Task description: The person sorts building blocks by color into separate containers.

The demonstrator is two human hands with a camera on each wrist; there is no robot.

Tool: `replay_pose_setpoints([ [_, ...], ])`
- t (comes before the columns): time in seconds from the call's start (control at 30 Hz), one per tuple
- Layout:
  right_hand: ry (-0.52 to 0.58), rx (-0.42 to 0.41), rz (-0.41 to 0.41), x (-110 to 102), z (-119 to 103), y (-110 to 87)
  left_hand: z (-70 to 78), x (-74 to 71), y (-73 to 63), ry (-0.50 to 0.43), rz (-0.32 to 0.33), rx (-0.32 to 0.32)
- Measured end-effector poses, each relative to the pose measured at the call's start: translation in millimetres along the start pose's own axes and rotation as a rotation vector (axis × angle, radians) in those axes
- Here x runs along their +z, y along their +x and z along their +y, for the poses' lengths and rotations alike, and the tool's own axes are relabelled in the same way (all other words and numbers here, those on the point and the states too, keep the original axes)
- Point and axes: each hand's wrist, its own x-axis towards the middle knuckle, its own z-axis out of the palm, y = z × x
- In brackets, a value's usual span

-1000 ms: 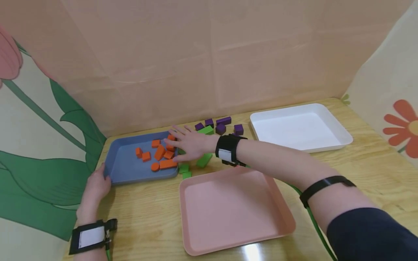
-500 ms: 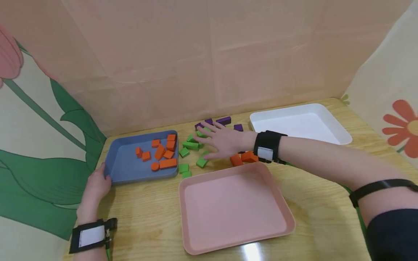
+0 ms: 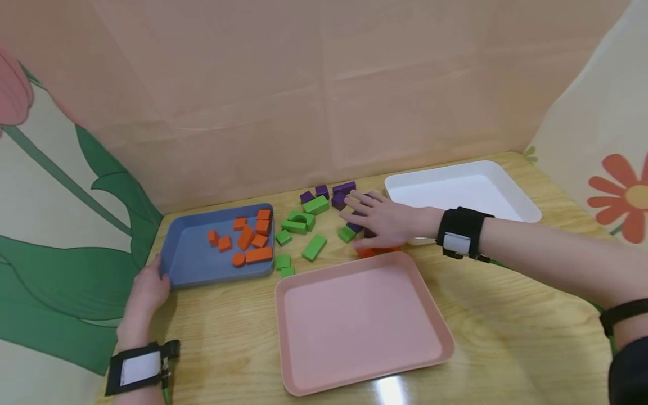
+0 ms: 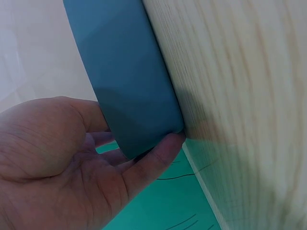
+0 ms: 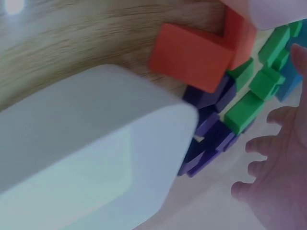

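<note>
My left hand point(image 3: 150, 286) grips the near-left corner of the blue tray point(image 3: 184, 272), where several orange blocks point(image 3: 246, 237) lie. In the left wrist view, thumb and fingers wrap the tray's end. My right hand point(image 3: 387, 220), fingers spread and straight, hovers over the purple blocks point(image 3: 344, 188) left of the white tray point(image 3: 529, 216). Orange blocks point(image 5: 192, 55) show partly under its palm, against the purple ones in the right wrist view. Several green blocks point(image 3: 315, 247), one of them an arch, lie loose between the blue tray and this hand.
A pink tray point(image 3: 364, 329) with nothing in it lies in front of the loose blocks. The wooden table point(image 3: 223, 343) ends at a paper-covered back wall point(image 3: 243, 112). Printed flower panels point(image 3: 622, 129) stand at both sides.
My right hand has moved right, from the blue tray's edge across the green blocks to the purple ones, fingers spread throughout. The left hand has stayed on the blue tray.
</note>
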Motion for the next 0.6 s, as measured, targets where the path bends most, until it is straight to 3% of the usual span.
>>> replay_pose_setpoints([
  [0.23, 0.03, 0.026, -0.012, 4.9, 6.5, -20.7, -0.4, 1.0, 2.2, 0.005, 0.005, 0.005],
  [0.6, 0.049, 0.004, 0.028, 13.3, 10.9, -34.9, -0.2, 0.3, 0.6, 0.004, -0.003, 0.002],
])
